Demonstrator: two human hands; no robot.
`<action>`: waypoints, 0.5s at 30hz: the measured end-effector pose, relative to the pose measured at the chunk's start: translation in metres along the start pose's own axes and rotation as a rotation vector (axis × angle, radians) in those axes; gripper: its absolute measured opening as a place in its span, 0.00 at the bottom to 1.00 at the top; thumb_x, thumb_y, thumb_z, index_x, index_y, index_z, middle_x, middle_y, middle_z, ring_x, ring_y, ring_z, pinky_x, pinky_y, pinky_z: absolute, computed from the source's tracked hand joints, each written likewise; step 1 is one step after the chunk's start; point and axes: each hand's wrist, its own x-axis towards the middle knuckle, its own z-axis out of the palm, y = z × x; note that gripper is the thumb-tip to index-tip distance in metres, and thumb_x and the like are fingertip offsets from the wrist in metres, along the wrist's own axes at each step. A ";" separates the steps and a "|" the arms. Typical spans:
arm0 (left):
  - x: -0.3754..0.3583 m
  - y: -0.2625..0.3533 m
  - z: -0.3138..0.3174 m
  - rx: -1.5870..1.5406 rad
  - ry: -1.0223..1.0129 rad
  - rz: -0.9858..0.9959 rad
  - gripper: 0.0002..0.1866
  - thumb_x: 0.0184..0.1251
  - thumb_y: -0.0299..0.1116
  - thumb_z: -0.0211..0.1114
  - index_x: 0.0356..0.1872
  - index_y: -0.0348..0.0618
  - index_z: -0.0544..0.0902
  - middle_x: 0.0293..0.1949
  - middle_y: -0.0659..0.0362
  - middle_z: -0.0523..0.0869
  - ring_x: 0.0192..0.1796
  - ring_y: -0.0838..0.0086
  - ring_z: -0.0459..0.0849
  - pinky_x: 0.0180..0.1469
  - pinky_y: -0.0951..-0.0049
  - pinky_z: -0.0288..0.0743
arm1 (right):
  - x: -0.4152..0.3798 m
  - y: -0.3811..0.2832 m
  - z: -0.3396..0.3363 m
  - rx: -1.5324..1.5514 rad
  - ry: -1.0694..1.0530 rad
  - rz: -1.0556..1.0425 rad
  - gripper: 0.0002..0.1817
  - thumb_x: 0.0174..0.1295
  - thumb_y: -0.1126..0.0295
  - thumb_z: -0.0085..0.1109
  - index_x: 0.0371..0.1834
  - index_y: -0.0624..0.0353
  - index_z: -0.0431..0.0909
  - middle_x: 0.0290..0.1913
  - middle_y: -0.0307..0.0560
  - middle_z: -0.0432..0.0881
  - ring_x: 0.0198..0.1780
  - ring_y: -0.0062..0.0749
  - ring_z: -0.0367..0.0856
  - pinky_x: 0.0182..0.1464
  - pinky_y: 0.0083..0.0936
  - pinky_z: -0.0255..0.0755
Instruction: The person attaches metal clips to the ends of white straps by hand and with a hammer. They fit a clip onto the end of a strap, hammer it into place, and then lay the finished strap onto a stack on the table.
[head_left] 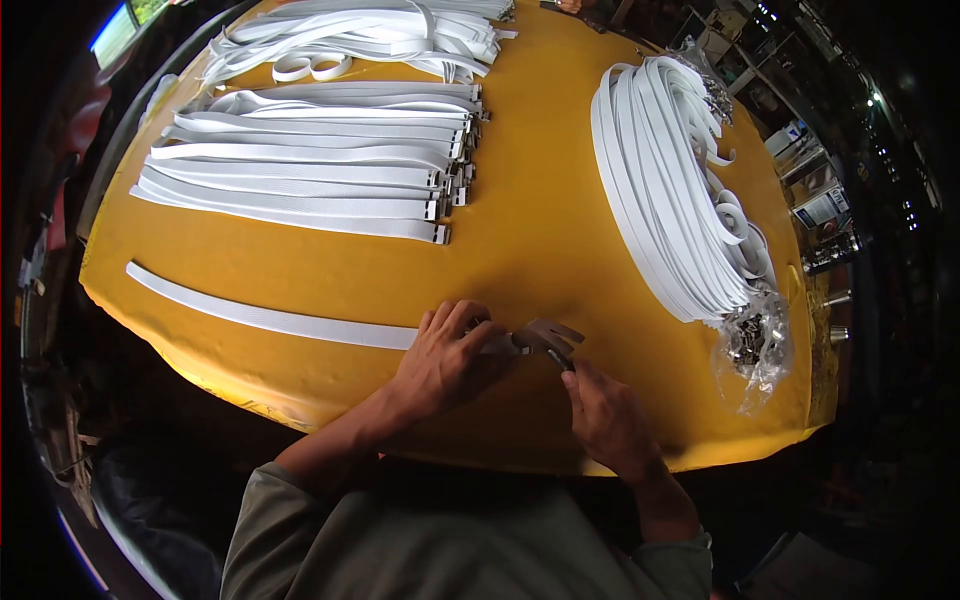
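A single white strap (270,318) lies across the yellow tabletop, its right end under my left hand (452,350). The fingers of that hand are closed on the strap near its end, where a small metal piece shows. My right hand (607,415) is wrapped round the dark handle of a hammer (548,338), whose head is beside the strap's end. Whether the hammer touches the metal piece cannot be made out.
Straps with metal clips (310,165) lie in a row at the upper left, with more straps (350,40) behind. A looped strap bundle (650,190) and a clear bag of metal pieces (752,345) are at the right. Another person's hand (569,5) shows at the far edge.
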 end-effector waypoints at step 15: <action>0.001 0.003 -0.004 0.012 -0.037 -0.037 0.23 0.57 0.37 0.76 0.54 0.49 0.82 0.51 0.56 0.77 0.55 0.57 0.77 0.57 0.57 0.70 | -0.011 -0.004 0.001 0.019 0.086 -0.044 0.11 0.76 0.64 0.47 0.40 0.61 0.69 0.31 0.58 0.82 0.31 0.60 0.83 0.29 0.48 0.77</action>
